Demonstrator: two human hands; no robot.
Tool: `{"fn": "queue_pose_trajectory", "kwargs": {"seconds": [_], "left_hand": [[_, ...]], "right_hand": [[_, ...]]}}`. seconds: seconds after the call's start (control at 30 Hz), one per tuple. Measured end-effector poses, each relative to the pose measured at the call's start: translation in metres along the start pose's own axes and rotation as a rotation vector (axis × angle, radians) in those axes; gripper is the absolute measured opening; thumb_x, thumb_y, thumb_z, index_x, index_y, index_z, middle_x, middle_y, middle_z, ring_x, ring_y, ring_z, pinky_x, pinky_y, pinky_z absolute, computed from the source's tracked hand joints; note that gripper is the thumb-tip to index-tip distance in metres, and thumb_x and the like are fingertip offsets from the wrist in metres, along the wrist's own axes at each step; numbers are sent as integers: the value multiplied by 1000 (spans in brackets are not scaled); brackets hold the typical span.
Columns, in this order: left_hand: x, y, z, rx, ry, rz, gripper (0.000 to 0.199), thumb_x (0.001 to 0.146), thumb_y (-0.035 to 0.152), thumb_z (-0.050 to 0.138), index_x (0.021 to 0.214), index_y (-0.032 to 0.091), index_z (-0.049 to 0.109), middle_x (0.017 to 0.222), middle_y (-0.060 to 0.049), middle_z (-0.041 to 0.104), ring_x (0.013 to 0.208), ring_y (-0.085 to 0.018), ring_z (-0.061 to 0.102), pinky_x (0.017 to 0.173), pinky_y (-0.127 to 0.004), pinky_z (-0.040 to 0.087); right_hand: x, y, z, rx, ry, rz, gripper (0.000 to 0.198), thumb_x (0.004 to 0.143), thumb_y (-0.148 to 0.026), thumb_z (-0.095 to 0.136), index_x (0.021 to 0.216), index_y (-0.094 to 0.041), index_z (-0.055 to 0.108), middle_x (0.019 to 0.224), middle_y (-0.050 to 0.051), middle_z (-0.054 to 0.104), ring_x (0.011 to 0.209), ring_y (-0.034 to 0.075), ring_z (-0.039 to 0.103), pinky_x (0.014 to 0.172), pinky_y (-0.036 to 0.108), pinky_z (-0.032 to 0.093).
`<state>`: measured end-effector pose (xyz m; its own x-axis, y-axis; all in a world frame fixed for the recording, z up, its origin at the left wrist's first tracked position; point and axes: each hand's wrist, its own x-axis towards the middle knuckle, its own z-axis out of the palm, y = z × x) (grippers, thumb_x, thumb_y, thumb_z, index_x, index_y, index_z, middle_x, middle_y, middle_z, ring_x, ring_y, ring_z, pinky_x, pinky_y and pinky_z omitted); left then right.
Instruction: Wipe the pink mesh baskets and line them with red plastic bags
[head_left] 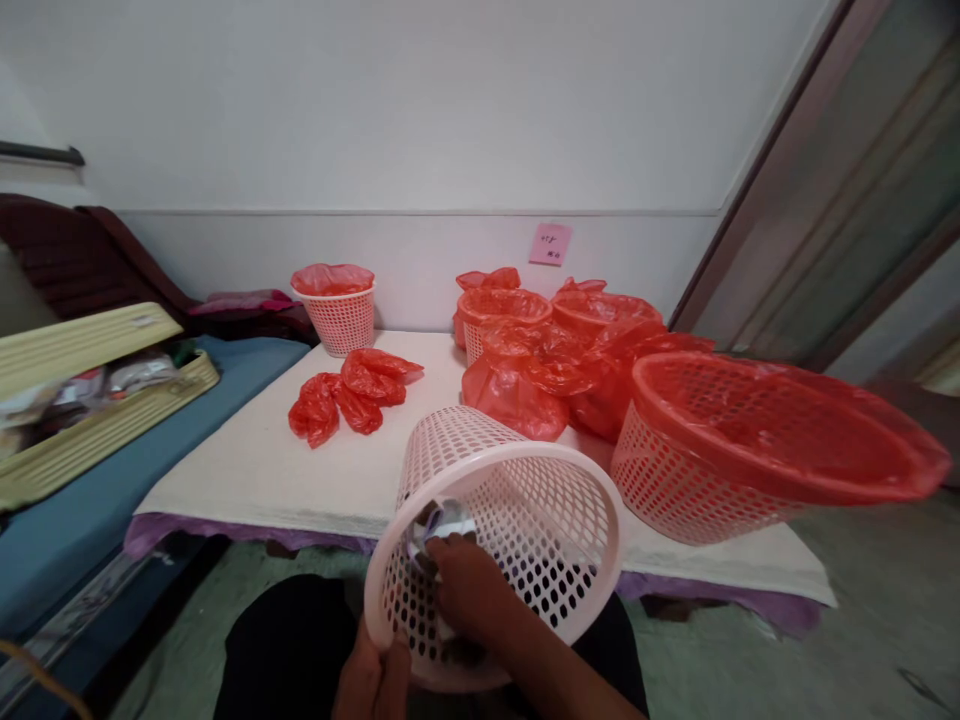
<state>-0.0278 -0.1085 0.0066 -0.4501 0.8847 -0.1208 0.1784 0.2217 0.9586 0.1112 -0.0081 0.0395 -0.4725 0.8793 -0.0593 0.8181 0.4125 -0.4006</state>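
A white-pink perforated plastic wastebasket (450,440) lies tilted over my lap, its mouth turned toward me and its base toward the table. My left hand (373,670) grips the rim at the lower left. Inside the basket, my right hand (469,585) presses a crumpled grey-and-white cloth (450,520) against the left inner wall. Part of that cloth is hidden under the fingers. Two crumpled red plastic bags (375,378) rest on the table beyond the basket.
A white-covered low table (247,450) stands ahead. On it are a small bag-lined basket (341,320) at back left, bag-lined baskets (502,305) at the back and a large one (697,480) at right. A blue bed (247,370) holds an opened cream case (97,420).
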Motion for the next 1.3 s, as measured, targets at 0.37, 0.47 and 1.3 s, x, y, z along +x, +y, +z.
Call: {"fn": "queue_pose_trajectory", "kwargs": {"seconds": [0.37, 0.47, 1.3], "left_hand": [[27, 22, -22, -24, -146, 24, 55, 84, 50, 52, 125, 14, 53, 124, -11, 64, 112, -29, 59, 88, -33, 50], [31, 33, -21, 4, -161, 70, 55, 88, 50, 48, 130, 14, 49, 125, -11, 63, 111, -26, 59, 88, -30, 48], [45, 49, -25, 17, -209, 164, 56, 92, 50, 41, 136, 16, 43, 132, -10, 57, 120, -25, 51, 98, -32, 40]], "right_hand": [[-57, -11, -18, -338, -115, 51, 28, 85, -12, 49, 103, -20, 68, 99, 17, 67, 81, 30, 69, 61, 38, 54], [-65, -4, 1, -321, -35, -62, 23, 84, -17, 54, 103, -23, 67, 94, 14, 68, 74, 26, 67, 56, 32, 51], [-59, -2, 30, -448, 449, -269, 35, 76, -22, 64, 110, -19, 57, 84, 9, 68, 71, 27, 64, 58, 39, 55]]}}
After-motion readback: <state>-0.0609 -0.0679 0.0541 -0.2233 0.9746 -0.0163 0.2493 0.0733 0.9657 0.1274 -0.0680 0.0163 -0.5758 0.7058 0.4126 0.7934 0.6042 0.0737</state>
